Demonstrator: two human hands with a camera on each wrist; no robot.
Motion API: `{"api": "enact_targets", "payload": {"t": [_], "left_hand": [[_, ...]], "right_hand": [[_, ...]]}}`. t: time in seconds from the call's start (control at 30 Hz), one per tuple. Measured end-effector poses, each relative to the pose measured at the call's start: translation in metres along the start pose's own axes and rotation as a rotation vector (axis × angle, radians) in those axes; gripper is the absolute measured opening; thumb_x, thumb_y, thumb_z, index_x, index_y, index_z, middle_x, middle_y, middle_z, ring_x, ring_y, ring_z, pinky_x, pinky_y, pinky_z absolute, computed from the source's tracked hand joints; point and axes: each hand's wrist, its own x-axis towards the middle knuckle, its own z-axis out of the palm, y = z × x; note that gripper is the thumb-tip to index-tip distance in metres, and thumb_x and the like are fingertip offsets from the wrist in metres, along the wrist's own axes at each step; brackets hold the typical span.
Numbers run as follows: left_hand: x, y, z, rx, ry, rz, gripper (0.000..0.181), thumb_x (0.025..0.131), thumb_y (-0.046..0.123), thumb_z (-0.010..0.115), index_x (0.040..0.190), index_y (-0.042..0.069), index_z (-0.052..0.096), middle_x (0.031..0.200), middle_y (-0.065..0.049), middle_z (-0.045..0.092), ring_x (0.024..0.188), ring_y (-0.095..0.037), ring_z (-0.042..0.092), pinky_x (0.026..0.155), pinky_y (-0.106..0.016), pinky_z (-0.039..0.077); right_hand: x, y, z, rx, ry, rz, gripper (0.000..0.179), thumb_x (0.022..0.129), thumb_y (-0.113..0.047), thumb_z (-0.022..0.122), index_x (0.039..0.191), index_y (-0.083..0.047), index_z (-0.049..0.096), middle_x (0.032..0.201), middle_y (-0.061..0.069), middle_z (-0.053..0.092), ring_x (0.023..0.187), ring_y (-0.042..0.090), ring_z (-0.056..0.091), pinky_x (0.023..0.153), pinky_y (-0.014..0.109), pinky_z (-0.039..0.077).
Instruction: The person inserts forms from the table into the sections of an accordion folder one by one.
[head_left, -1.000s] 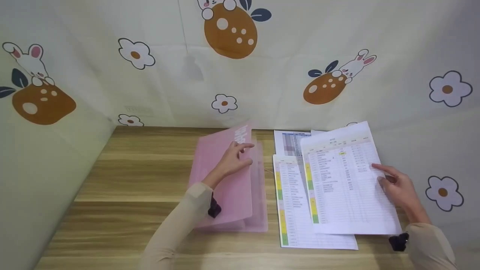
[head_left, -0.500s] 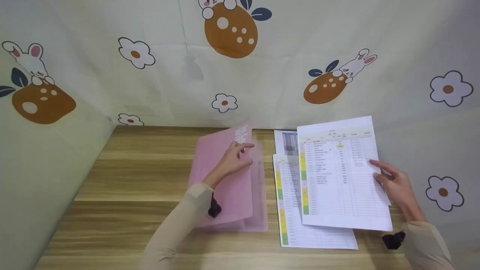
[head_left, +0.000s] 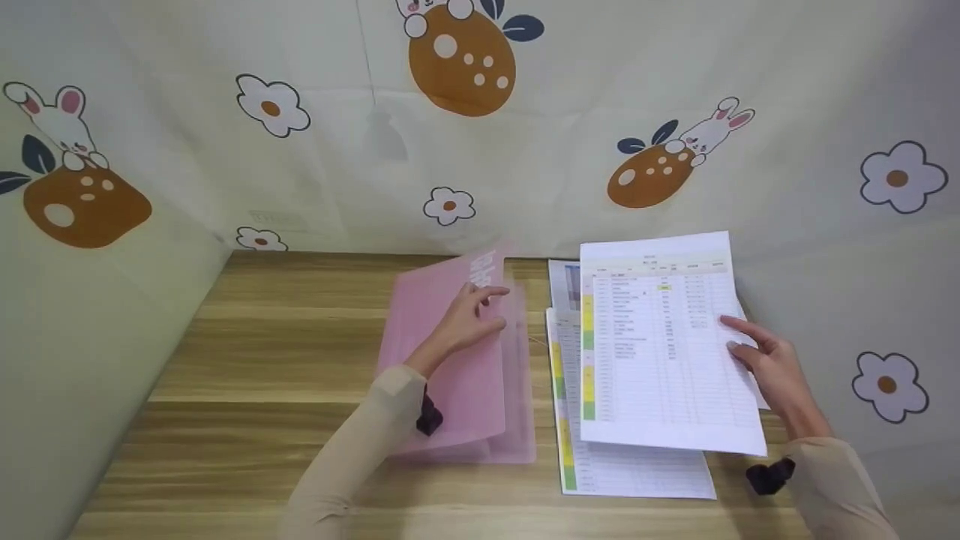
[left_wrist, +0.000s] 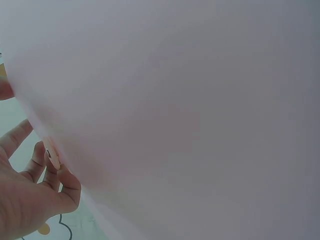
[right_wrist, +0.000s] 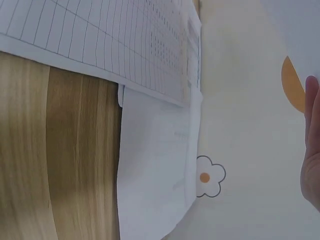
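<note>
A pink translucent folder [head_left: 442, 330] stands partly open on the table, its cover raised. My left hand [head_left: 461, 322] holds that cover by its right edge; in the left wrist view, curled fingers pinch the edge of the pale sheet-like cover [left_wrist: 175, 110] beside a small fastener. My right hand [head_left: 776, 367] grips a printed table sheet [head_left: 675, 390] by its right edge, thumb and forefinger at the margin. The sheet is raised and overlaps other printed sheets [head_left: 637, 472] lying right of the folder. Only part of the right hand [right_wrist: 312, 145] shows in the right wrist view.
The wooden table [head_left: 247, 375] extends left of the folder and along the front. Another sheet [head_left: 562, 281] lies at the back, mostly covered. A patterned curtain [head_left: 322, 172] hangs behind the table and at both sides. Each wrist carries a small black camera.
The right hand has moved left and slightly up with the printed sheet, which now stands straighter and covers more of the papers below. The left hand and folder have stayed in place.
</note>
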Motion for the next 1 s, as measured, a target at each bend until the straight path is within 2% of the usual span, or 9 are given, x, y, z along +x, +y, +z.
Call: {"api": "enact_targets", "payload": {"t": [0.17, 0.53, 0.73, 1.0], "left_hand": [[0.000, -0.001, 0.001, -0.009, 0.010, 0.019, 0.047, 0.070, 0.015, 0.061, 0.117, 0.012, 0.056, 0.089, -0.009, 0.042, 0.069, -0.018, 0.038, 0.060, -0.028, 0.033], [0.000, -0.002, 0.001, -0.005, 0.008, 0.025, 0.048, 0.070, 0.016, 0.061, 0.117, 0.013, 0.056, 0.089, -0.010, 0.042, 0.070, -0.018, 0.038, 0.061, -0.028, 0.034], [0.000, -0.003, 0.001, -0.002, -0.001, 0.023, 0.047, 0.071, 0.016, 0.062, 0.118, 0.012, 0.056, 0.090, -0.011, 0.042, 0.071, -0.018, 0.039, 0.061, -0.028, 0.034], [0.000, -0.002, 0.001, -0.006, -0.018, -0.015, 0.048, 0.072, 0.018, 0.062, 0.119, 0.014, 0.055, 0.093, -0.010, 0.042, 0.074, -0.018, 0.039, 0.062, -0.028, 0.035]], "right_hand": [[0.003, 0.000, 0.008, 0.080, -0.012, 0.013, 0.037, 0.085, -0.004, 0.054, 0.122, -0.004, 0.052, 0.107, -0.002, 0.050, 0.080, 0.009, 0.053, 0.064, 0.019, 0.044], [0.009, 0.006, 0.030, 0.150, -0.034, 0.052, 0.037, 0.086, 0.001, 0.050, 0.123, 0.000, 0.050, 0.106, -0.004, 0.053, 0.082, 0.010, 0.054, 0.065, 0.021, 0.044], [0.013, 0.004, 0.041, 0.234, 0.000, 0.088, 0.036, 0.085, 0.002, 0.050, 0.120, -0.003, 0.054, 0.102, -0.003, 0.056, 0.081, 0.011, 0.056, 0.064, 0.022, 0.045], [0.018, 0.007, 0.055, 0.282, 0.052, 0.080, 0.036, 0.082, 0.001, 0.053, 0.117, -0.006, 0.057, 0.111, 0.001, 0.049, 0.087, 0.013, 0.055, 0.068, 0.022, 0.044]]}}
